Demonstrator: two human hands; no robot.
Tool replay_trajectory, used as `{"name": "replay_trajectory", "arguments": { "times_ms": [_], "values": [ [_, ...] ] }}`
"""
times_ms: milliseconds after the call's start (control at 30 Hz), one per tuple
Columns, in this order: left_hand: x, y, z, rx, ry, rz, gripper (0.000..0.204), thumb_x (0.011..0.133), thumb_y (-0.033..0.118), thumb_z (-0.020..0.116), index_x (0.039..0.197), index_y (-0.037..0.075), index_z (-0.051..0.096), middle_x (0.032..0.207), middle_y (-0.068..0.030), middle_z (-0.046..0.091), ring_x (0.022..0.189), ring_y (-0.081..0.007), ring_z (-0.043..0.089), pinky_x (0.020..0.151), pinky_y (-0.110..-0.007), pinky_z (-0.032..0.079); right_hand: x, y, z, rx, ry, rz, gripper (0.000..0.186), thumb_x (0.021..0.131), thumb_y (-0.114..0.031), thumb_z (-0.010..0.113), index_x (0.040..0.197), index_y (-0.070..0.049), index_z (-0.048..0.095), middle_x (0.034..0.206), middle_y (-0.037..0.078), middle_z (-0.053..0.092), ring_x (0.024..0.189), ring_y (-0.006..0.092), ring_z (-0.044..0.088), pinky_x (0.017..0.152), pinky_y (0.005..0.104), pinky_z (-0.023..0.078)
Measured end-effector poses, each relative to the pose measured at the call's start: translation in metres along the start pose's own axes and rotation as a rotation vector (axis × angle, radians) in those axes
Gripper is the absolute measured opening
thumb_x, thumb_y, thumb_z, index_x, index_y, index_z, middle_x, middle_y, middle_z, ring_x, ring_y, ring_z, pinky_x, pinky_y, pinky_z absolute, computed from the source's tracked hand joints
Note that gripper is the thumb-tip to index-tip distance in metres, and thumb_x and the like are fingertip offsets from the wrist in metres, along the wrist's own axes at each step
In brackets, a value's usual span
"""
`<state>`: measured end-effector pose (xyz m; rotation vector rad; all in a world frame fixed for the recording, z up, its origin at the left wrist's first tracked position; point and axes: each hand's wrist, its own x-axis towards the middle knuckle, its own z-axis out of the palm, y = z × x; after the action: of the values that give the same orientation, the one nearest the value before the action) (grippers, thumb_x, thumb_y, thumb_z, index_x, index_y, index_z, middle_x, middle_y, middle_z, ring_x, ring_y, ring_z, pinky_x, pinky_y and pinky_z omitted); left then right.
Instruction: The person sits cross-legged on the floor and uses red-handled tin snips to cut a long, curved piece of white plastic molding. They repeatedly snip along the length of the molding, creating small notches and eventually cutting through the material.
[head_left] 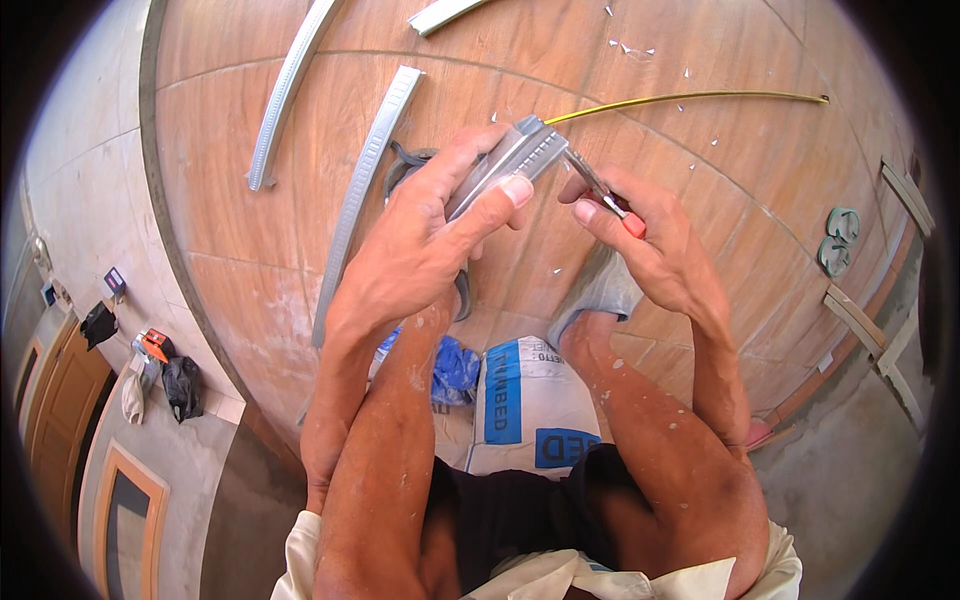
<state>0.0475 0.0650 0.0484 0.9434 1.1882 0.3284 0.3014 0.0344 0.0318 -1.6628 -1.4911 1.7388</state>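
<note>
In the upper middle, my left hand is wrapped round a short bundle of silvery metal channel with a ribbed side. Its thumb lies along the near edge. My right hand is closed on a pair of snips with a red handle end. The blades reach the right end of the channel; whether they bite into it I cannot tell. A yellow tape measure blade stretches across the floor to the right, beyond my hands. Small pointed metal scraps are scattered near it.
Long metal channels lie on the wood-look tiles, one beside my left arm and another farther left. A white and blue sack and blue plastic are between my legs. Sandals and wooden strips lie at right.
</note>
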Motion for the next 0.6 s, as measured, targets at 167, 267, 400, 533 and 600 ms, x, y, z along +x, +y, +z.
{"name": "replay_trajectory", "arguments": {
  "times_ms": [167,267,400,533,600],
  "values": [
    [-0.0002,-0.0005,-0.0021,0.062,-0.023,-0.025,0.052,0.111,0.033,0.066,0.154,0.005,0.059,0.098,-0.0004,0.068,0.081,-0.0091,0.052,0.073,-0.027,0.043,-0.0014,-0.0021,0.0008,-0.059,-0.024,0.022,0.031,0.106,-0.029,0.069,0.112,0.001,0.069,0.076,0.015,0.053,0.071,0.0256,0.048,0.068,0.0420,0.043],
    [0.0000,-0.0016,-0.0009,0.067,-0.009,-0.043,0.053,0.111,0.033,0.066,0.154,0.004,0.059,0.098,-0.0004,0.069,0.080,-0.0094,0.052,0.073,-0.027,0.043,-0.0018,-0.0028,0.0037,-0.020,-0.011,0.048,0.033,0.106,-0.030,0.069,0.107,0.003,0.067,0.074,0.015,0.051,0.069,0.0265,0.046,0.067,0.0422,0.043],
    [0.0001,-0.0009,-0.0021,0.093,-0.019,-0.071,0.058,0.108,0.043,0.067,0.150,0.004,0.062,0.091,-0.0068,0.070,0.092,-0.0189,0.064,0.085,-0.037,0.050,-0.0017,-0.0052,0.0055,-0.019,-0.001,0.068,0.034,0.106,-0.030,0.069,0.101,0.004,0.065,0.071,0.014,0.047,0.067,0.0250,0.043,0.064,0.0418,0.041],
    [-0.0006,-0.0011,-0.0039,0.119,-0.030,-0.070,0.060,0.108,0.044,0.066,0.152,0.004,0.061,0.090,-0.0069,0.069,0.090,-0.0194,0.064,0.084,-0.038,0.050,-0.0019,-0.0048,0.0055,-0.015,0.002,0.070,0.034,0.105,-0.030,0.070,0.098,0.004,0.065,0.069,0.012,0.044,0.066,0.0229,0.041,0.063,0.0409,0.040],
    [-0.0002,0.0010,-0.0042,0.131,-0.039,-0.074,0.060,0.108,0.045,0.066,0.153,0.004,0.060,0.090,-0.0070,0.069,0.089,-0.0193,0.064,0.083,-0.038,0.050,-0.0022,-0.0022,0.0049,-0.037,0.003,0.049,0.034,0.105,-0.029,0.070,0.097,0.004,0.065,0.069,0.012,0.044,0.066,0.0229,0.040,0.062,0.0408,0.040]
  ]
}}
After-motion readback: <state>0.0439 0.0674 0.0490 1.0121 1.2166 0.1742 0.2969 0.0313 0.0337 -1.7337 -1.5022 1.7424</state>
